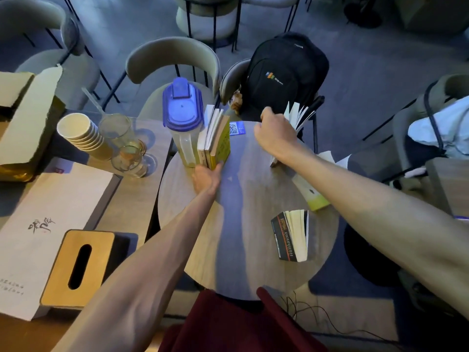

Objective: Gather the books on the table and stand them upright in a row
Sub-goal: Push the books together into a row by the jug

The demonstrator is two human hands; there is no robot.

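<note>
On the round wooden table a few books stand upright in a row against a clear pitcher with a blue lid. My left hand presses flat against their near ends, steadying them. My right hand grips a white book at the table's far right edge, its pages fanned open and lifted upright. A yellow-green book lies flat under my right forearm. A black-covered book stands splayed open near the right front edge.
A blue QR card lies at the table's back. A black backpack sits on a chair behind. On the left table are stacked paper cups, glasses, a wooden tissue box and a white bag.
</note>
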